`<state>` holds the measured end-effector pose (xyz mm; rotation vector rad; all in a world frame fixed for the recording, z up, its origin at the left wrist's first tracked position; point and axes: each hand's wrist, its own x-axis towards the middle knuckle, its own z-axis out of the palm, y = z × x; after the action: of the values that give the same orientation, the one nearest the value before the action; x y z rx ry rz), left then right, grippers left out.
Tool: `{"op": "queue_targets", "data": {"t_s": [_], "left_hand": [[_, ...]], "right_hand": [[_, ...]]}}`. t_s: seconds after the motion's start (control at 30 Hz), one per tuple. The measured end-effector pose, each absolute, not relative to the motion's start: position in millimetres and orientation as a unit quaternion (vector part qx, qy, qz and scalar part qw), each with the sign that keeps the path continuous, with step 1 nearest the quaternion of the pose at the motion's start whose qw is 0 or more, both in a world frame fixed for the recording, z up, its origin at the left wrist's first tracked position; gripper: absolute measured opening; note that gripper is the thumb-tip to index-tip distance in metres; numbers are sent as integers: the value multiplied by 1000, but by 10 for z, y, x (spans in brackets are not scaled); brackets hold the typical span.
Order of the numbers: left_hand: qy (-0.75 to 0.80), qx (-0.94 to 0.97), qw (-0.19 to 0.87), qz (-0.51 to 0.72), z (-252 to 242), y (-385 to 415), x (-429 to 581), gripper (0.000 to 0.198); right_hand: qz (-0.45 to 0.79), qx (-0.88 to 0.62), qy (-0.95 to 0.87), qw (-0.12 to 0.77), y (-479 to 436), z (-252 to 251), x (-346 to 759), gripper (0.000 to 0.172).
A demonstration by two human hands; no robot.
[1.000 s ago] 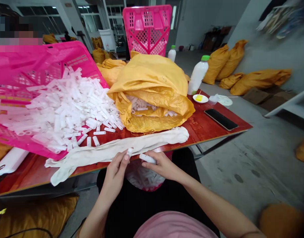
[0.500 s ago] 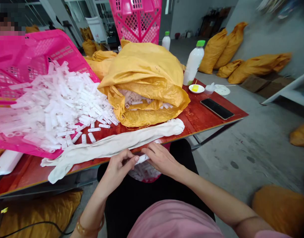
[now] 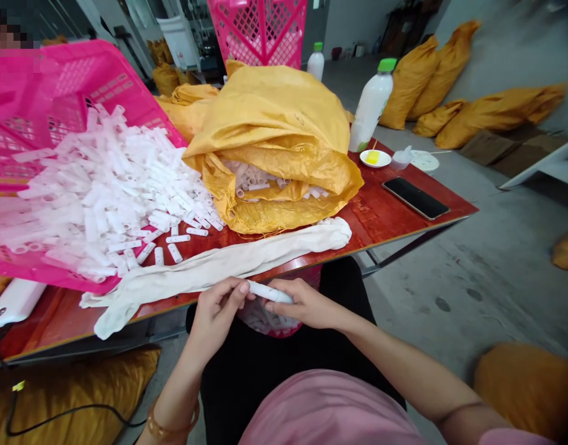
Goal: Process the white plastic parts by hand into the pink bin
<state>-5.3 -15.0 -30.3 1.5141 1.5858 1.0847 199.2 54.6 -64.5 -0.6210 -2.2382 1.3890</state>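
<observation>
The left hand pinches one end of a white plastic tube while the right hand grips the other, holding it level above a pink basket of tubes, just below a long white cloth.

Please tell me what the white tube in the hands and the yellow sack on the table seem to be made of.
The white tube between the left hand and right hand looks like smooth, matte moulded plastic, though the view cannot confirm it. The yellow sack looks like woven polypropylene: slight sheen, frayed threads at its edge.
</observation>
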Motion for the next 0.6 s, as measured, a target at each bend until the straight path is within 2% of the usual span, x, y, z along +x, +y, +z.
{"op": "queue_targets", "data": {"t_s": [0.13,0.3,0.4,0.47,0.53,0.6], "left_hand": [[641,561,330,407,-313,-128,105,44],[624,471,409,471,-382,-72,293,44],[620,439,421,495,-429,-56,389,44],[624,442,408,500,-454,-70,432,45],[616,464,396,498,-469,-101,439,47],[598,505,390,485,-477,-139,406,48]], "right_hand": [[321,-297,-866,241,494,-736,1961,21],[262,-313,-883,233,476,-833,2019,22],[220,-360,-876,235,461,-863,2029,24],[289,-362,-852,245,450,-852,2025,21],[434,-309,-812,240,445,-823,2026,20],[549,-246,-770,214,444,-797,2036,25]]}}
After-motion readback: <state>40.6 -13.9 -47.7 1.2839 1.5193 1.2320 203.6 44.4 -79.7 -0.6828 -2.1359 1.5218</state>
